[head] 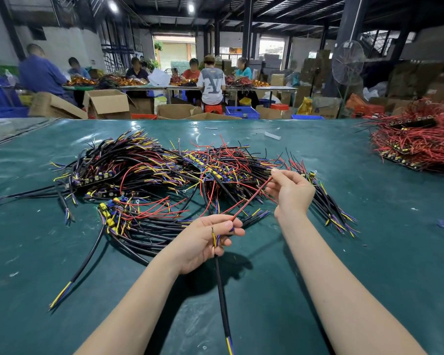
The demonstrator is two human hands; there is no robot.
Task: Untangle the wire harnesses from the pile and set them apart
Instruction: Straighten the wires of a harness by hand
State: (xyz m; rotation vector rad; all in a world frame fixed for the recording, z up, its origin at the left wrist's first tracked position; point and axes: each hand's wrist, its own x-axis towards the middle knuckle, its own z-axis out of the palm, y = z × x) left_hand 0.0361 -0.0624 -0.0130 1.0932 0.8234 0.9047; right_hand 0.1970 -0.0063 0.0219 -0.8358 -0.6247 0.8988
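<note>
A tangled pile of wire harnesses [164, 175] with black cables, red, yellow and blue leads lies across the middle of the green table [369, 252]. My left hand [208, 242] grips a black cable [222, 298] that runs down toward me, and also pinches the near end of a red wire [251, 198]. That red wire stretches up to my right hand [290, 193], which pinches its far end just in front of the pile. Both hands are raised a little above the table.
A second heap of mostly red harnesses [420, 142] lies at the table's far right. A small white scrap [272, 135] sits beyond the pile. Past the table's far edge are cardboard boxes, blue crates, a standing fan and several seated people at another table.
</note>
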